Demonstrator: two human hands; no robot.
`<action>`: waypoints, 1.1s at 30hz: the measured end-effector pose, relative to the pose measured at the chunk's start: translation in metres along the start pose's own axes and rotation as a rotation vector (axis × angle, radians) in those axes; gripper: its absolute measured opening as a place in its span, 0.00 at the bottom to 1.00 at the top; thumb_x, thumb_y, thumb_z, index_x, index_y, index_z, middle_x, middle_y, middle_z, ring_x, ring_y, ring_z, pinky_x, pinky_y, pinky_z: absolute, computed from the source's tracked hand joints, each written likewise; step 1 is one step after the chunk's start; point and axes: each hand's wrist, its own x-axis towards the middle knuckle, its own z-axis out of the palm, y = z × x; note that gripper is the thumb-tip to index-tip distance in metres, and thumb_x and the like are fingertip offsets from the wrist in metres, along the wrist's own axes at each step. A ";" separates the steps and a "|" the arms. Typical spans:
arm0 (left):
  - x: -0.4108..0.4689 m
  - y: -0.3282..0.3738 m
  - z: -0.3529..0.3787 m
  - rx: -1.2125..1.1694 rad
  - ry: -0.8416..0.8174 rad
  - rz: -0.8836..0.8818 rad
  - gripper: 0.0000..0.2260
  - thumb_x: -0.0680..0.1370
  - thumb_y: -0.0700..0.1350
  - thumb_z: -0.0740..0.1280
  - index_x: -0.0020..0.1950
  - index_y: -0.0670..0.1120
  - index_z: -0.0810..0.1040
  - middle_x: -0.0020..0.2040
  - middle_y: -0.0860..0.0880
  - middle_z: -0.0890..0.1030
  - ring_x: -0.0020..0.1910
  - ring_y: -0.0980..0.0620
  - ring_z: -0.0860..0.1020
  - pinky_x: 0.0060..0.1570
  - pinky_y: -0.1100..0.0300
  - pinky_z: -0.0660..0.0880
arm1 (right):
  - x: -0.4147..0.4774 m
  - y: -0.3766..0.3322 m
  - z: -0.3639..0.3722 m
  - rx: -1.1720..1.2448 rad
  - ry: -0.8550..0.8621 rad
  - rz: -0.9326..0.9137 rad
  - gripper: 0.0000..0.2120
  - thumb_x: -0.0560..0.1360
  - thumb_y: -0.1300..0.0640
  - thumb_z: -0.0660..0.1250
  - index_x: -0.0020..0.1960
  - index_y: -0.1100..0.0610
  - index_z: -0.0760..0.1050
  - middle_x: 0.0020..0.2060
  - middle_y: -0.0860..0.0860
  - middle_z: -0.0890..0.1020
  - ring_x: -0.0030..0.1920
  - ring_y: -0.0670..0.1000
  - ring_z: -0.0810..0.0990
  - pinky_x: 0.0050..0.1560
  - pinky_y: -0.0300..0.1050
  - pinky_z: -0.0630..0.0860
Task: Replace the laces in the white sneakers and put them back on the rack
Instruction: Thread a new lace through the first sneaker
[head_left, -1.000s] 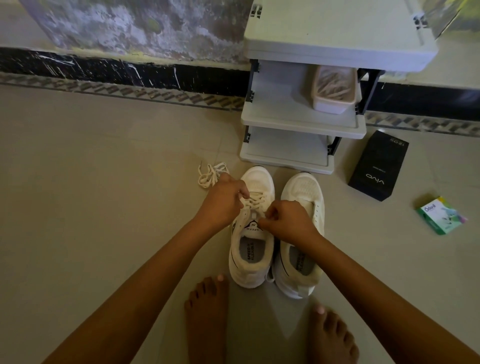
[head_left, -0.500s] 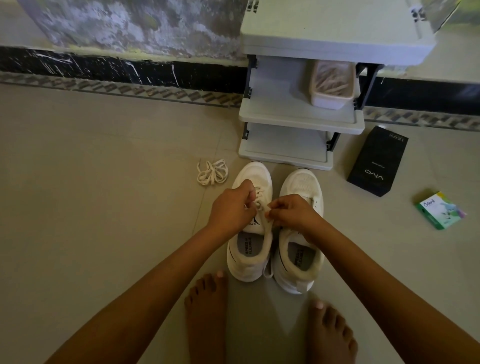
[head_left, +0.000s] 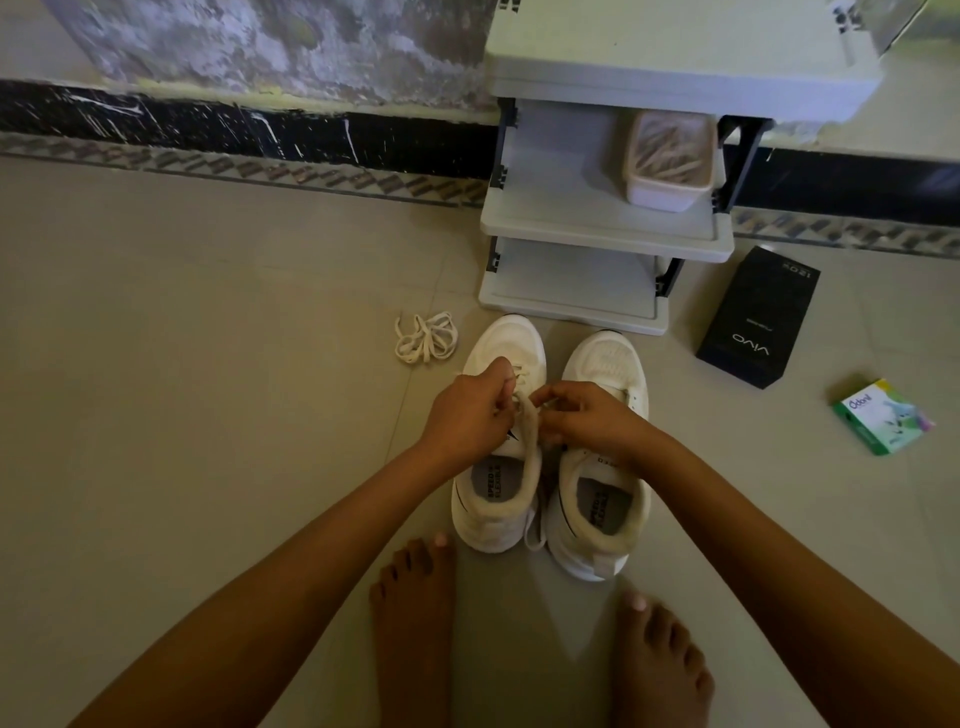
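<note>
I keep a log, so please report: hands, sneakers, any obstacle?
Left hand and right hand both pinch cream lace on left white sneaker. Right white sneaker beside it. Loose cream lace bundle on floor, left of shoes.

White left sneaker (head_left: 493, 499) and right sneaker (head_left: 602, 519) upright side by side on floor, toes near rack (head_left: 597, 228) base; lace (head_left: 522, 375) threaded in left one, coiled lace bundle (head_left: 427, 338) just left of its toe.

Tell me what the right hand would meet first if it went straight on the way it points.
Probably the left hand: the right hand points toward it, with only the lace of the left sneaker between their fingers. Depth is unclear from one view.
</note>
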 end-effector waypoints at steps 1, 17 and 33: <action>0.000 0.000 0.000 0.024 -0.003 0.021 0.09 0.76 0.40 0.63 0.43 0.48 0.62 0.35 0.45 0.75 0.35 0.43 0.74 0.33 0.53 0.68 | 0.000 0.000 0.000 -0.025 -0.004 -0.015 0.07 0.73 0.62 0.67 0.48 0.52 0.76 0.44 0.57 0.82 0.47 0.57 0.81 0.53 0.51 0.78; 0.005 -0.001 -0.003 0.029 0.054 0.048 0.04 0.76 0.41 0.64 0.49 0.44 0.70 0.43 0.42 0.79 0.43 0.43 0.77 0.39 0.50 0.73 | 0.011 0.002 0.010 -0.357 0.195 -0.184 0.06 0.75 0.64 0.66 0.50 0.61 0.79 0.45 0.58 0.83 0.44 0.55 0.81 0.51 0.49 0.78; 0.012 -0.046 -0.024 -0.179 -0.406 -0.090 0.31 0.68 0.52 0.76 0.69 0.56 0.69 0.69 0.55 0.71 0.66 0.59 0.68 0.60 0.68 0.62 | -0.005 -0.050 -0.018 0.490 0.246 -0.145 0.10 0.80 0.61 0.52 0.42 0.56 0.68 0.32 0.51 0.76 0.33 0.49 0.76 0.37 0.42 0.77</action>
